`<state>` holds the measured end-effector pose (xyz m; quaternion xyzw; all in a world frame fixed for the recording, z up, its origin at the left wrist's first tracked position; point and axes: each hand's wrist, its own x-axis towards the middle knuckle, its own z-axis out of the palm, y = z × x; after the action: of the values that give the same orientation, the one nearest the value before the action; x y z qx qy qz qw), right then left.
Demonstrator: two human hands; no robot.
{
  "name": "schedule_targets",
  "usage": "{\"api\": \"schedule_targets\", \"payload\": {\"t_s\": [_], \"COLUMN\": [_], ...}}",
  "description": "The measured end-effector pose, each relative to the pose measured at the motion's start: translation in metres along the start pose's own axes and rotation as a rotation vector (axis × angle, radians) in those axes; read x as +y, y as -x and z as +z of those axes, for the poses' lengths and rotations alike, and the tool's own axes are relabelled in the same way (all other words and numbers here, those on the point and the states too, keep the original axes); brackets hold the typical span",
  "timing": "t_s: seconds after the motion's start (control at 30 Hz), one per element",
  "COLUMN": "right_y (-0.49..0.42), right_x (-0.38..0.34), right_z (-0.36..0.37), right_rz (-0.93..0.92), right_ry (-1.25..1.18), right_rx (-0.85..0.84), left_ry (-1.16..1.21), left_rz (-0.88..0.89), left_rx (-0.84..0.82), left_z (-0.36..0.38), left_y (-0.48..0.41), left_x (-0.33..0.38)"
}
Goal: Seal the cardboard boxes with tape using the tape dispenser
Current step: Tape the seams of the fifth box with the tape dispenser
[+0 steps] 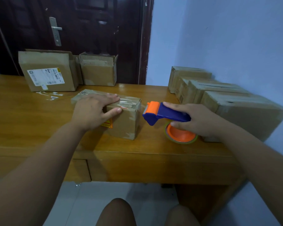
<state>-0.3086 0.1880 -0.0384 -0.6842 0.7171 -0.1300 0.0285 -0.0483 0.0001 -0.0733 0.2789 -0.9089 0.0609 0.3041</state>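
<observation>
On the desk (23,111) | left hand (91,110) flat atop box (126,123) | right hand (196,118) grips tape dispenser (155,113)

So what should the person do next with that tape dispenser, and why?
Probably tilt the tape dispenser to cut the strip. Clear tape already crosses the top of the small cardboard box, the left hand steadies it, and the right hand holds the dispenser just past the box's right edge.

Taped box (126,124) beside blue-orange tape dispenser (168,112), apparently apart.
</observation>
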Motion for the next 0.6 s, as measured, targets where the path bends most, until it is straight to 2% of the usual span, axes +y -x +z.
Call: {"api": "schedule_targets", "payload": {"t_s": [0.2,0.33,0.47,0.6], "right_y": [-0.021,-0.038,-0.054,-0.065], "right_x": [-0.024,-0.038,-0.049,-0.062], "right_z": [-0.029,-0.046,-0.055,-0.065], "right_rz": [0.003,0.012,0.026,0.038], "right_ry": [0.107,0.166,0.173,0.181], "right_rx": [-0.16,-0.246,-0.285,-0.345], "left_ry": [0.096,0.083,0.19,-0.085], "left_rz": [-0.086,-0.14,-0.089,-0.074], "left_rx": [0.087,0.059,0.052,-0.049], "left_z": [0.002,-0.001,-0.006,0.006], "left_y": [-0.002,-0.004,0.0,0.007], "left_x": [0.007,0.015,0.048,0.071]}}
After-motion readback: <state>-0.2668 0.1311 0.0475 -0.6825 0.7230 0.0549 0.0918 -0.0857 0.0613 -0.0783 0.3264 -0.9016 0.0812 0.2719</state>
